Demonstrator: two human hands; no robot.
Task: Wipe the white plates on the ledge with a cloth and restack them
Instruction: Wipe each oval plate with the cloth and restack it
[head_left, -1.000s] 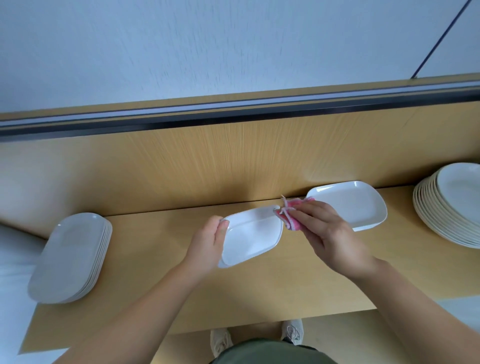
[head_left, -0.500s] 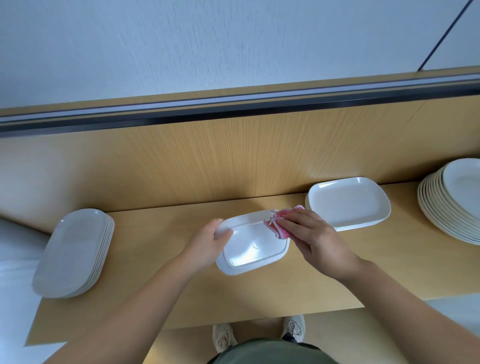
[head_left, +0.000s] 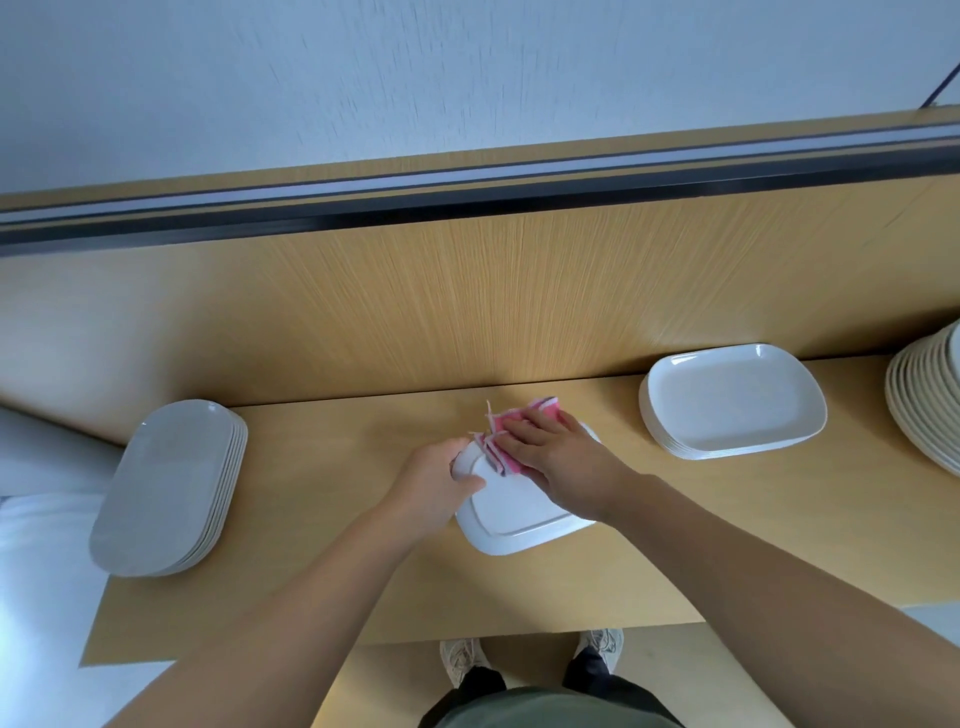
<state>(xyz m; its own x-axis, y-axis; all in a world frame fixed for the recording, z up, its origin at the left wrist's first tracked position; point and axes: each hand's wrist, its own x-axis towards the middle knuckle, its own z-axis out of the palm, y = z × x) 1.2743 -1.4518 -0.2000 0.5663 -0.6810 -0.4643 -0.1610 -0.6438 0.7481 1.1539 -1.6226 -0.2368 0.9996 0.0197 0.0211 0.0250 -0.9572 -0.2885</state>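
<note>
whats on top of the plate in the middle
A pink cloth, pressed down by the right hand; the left hand grips the plate. The surface beneath cloth and hand is hidden.

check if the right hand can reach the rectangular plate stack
Probably yes: only bare ledge lies between the right hand and the stack of rectangular plates, though it now presses the pink cloth on the upturned plate.

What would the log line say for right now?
step: wiping | left hand: grips plate edge | right hand: presses pink cloth on plate | plate: seems underside up | restack: not yet
</note>
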